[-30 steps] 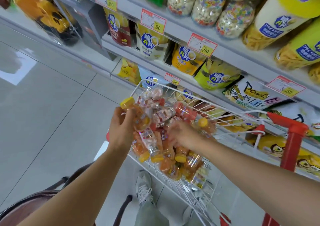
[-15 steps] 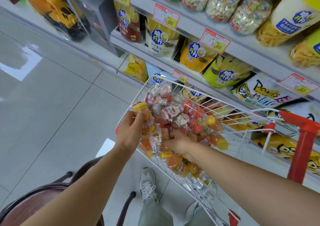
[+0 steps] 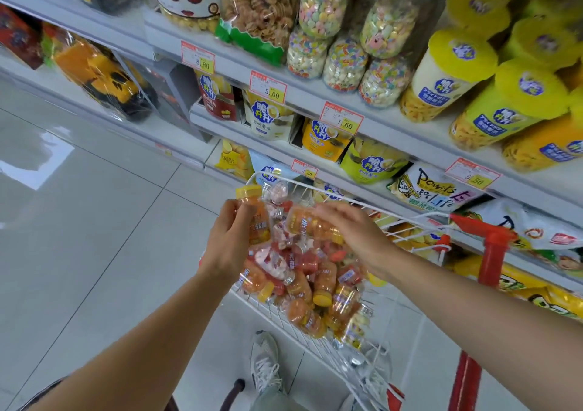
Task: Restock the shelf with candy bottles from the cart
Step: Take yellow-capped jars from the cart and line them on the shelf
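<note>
1. The pale tiled floor (image 3: pixel 94 221) spreads out to my left, glossy, with a patch of reflected light near the edge.
2. The shelf (image 3: pixel 303 98) crosses the upper right in several tiers. One tier carries yellow-lidded tubs (image 3: pixel 451 73) and jars of pastel sweets (image 3: pixel 344 66), and the tier below it holds snack bags (image 3: pixel 268 117).
3. The cart (image 3: pixel 315 186), a white wire basket with a red handle (image 3: pixel 492 246), stands just beside the lower tiers, straight in front of me.
4. The pile of candy bottles (image 3: pixel 309 278) fills the basket. They are orange and red, most lying on their sides in a jumble.
5. My left hand (image 3: pixel 232 240) is at the left side of the basket. Fingers and thumb are wrapped round the upright bottle (image 3: pixel 257 218), an orange one lifted clear above the pile.
6. My right hand (image 3: pixel 353 231) hovers over the pile, fingers curled down from above round the sideways bottle (image 3: pixel 312 224), also orange. It lies level, one end pointing toward the upright bottle. The two are near each other, but I cannot tell whether they touch.
7. My grey shoe (image 3: pixel 265 360) stands on the tiles below the basket's near corner.
8. A price tag (image 3: pixel 268 90) hangs on the shelf edge, one of several along the tiers.
9. The yellow cap (image 3: pixel 249 192) of the upright bottle sticks out above my left fingers.
</note>
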